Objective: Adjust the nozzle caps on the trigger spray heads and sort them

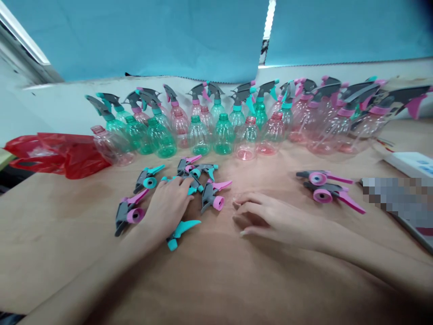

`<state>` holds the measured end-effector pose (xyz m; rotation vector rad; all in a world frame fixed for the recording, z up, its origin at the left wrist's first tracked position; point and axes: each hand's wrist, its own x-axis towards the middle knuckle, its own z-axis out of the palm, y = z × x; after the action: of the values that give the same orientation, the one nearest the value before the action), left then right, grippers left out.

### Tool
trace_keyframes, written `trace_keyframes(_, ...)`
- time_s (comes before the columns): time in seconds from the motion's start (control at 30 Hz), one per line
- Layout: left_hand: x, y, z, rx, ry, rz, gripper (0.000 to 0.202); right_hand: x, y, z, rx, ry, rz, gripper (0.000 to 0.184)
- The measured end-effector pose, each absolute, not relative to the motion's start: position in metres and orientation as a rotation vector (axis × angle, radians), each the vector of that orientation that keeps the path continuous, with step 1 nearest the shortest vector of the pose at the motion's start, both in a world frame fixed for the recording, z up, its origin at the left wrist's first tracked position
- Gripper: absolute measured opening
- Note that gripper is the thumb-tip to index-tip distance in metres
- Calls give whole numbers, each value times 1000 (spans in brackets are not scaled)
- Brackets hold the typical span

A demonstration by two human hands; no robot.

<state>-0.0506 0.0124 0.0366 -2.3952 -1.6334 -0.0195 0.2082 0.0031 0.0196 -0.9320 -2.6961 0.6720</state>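
Observation:
My left hand (171,203) reaches into a loose group of trigger spray heads, its fingers curled over a grey and teal spray head (195,184) that they partly hide. Around it lie a pink and grey spray head (212,197), a teal one (148,178), another pink one (129,212) and a teal one (177,234) partly under the wrist. My right hand (264,216) rests low over the table to the right, fingers bent and apart, with nothing between them.
Capless green bottles (223,135) and pink bottles (248,140) line the back, before bottles fitted with spray heads (338,122). A red plastic bag (64,153) sits left. Two pink spray heads (323,194) and a pixelated flat object (399,203) lie right.

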Motion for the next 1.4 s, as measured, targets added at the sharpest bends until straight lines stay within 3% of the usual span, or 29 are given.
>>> trace_keyframes(0.23,-63,-3,45,-2363,-1593,-348,27,218,5,30,-998,-2579,699,32)
trace_keyframes(0.37,-48,-30,56,-2526,-1352,-725,25,221,6,39,-996,-2167,1111,39)
trace_keyframes(0.5,-18,-45,60,-2896,-1051,-822,27,222,5,48,-782,-2010,1438,56)
trace_keyframes(0.63,-3,-41,60,-2949,-1165,-986,25,220,3,51,-815,-2130,1229,29)
trace_keyframes(0.77,-5,-28,53,-2936,-1533,-1475,39,215,-2,49,-890,-1990,1129,29)
trace_keyframes(0.87,-8,-15,45,-3237,-1716,-1745,52,215,-4,47,-952,-1997,960,24)
trace_keyframes(1.0,-5,-4,43,-3768,-1799,-1681,76,218,-1,47,-682,-2318,623,29)
trace_keyframes(1.1,1,-6,47,-3824,-1718,-1720,58,219,3,49,-617,-2490,493,36)
trace_keyframes(1.4,11,-14,40,-4181,-1753,-1228,32,216,3,40,-472,-2617,427,44)
